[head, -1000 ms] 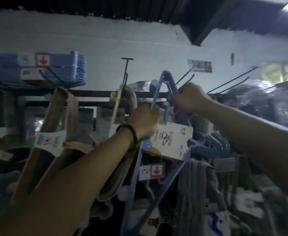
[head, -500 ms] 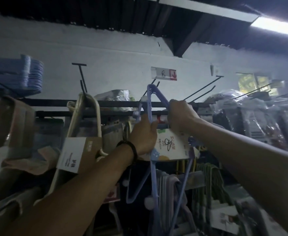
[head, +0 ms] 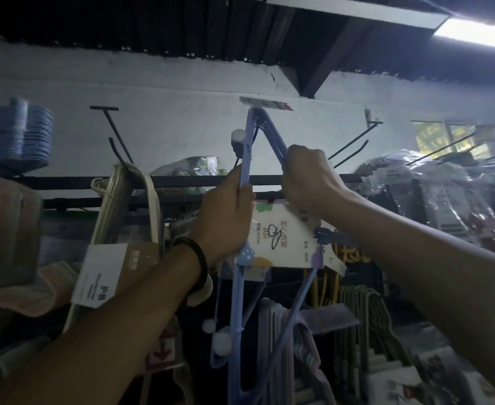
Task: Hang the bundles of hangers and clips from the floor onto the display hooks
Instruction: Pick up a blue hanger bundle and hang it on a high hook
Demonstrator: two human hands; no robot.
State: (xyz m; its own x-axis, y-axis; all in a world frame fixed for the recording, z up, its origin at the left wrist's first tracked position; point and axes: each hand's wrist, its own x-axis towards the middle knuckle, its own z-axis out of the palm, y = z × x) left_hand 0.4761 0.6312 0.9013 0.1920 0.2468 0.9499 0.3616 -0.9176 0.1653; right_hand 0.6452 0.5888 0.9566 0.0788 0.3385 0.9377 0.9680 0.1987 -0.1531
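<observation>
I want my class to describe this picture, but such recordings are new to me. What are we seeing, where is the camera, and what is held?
No machine here: these are a person's two bare arms, filmed by a camera worn on the head, looking up at a shop display wall. The left hand and the right hand each grip one side of a bundle of purple hangers with a paper label round it. Its top corner is raised among black display hooks sticking out from the wall; whether it already hangs on one is unclear. A beige hanger bundle hangs to the left.
</observation>
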